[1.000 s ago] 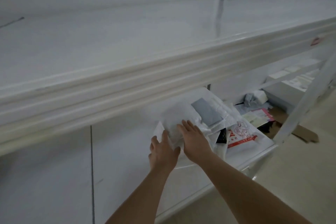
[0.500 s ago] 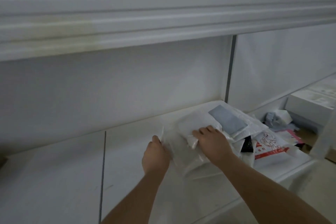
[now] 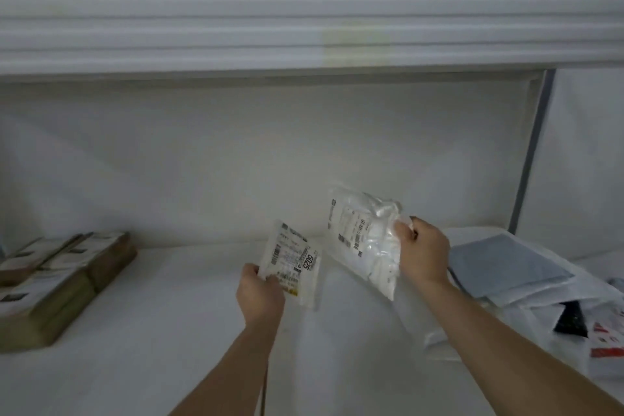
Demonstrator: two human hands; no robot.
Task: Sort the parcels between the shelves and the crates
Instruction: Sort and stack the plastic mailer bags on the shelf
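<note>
My left hand (image 3: pixel 259 294) pinches a small white labelled plastic parcel (image 3: pixel 293 263); my right hand (image 3: pixel 422 257) grips a larger clear plastic parcel (image 3: pixel 363 236). Both parcels hang above the white shelf (image 3: pixel 169 314), apart, brown cardboard boxes (image 3: pixel 57 277) far left.

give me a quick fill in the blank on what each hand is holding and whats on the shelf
1. The left hand grips a small parcel whose label shows the number ____.
2. The right hand holds a ____ plastic parcel off the shelf.
3. The brown boxes lie at the ____ end of the shelf.
4. The grey mailer lies on the pile to the ____.

Missing words: 5025; white; left; right
</note>
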